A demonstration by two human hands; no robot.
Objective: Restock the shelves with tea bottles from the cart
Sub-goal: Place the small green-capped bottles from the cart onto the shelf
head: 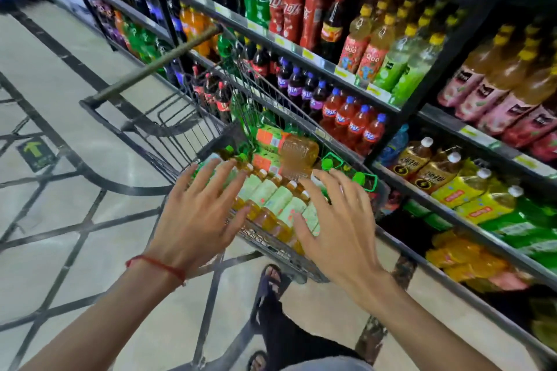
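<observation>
A wire shopping cart point(168, 129) stands in the aisle beside the drink shelves point(401, 105). Inside it lies a row of amber tea bottles with pale green labels point(271, 199), and one larger amber bottle with an orange label point(289, 147) rests on top behind them. My left hand point(199, 214), with a red string at the wrist, hovers over the left end of the row with fingers spread. My right hand point(334, 226) is spread over the right end, its fingers above the bottles. Neither hand holds anything.
The shelves on the right carry cola, green soda, orange and purple drinks, and yellow and pink tea bottles point(470, 202). The cart's handle bar point(156, 66) points away to the left. My sandalled foot point(271, 283) stands just under the cart's near end. Tiled floor point(60, 220) lies to the left.
</observation>
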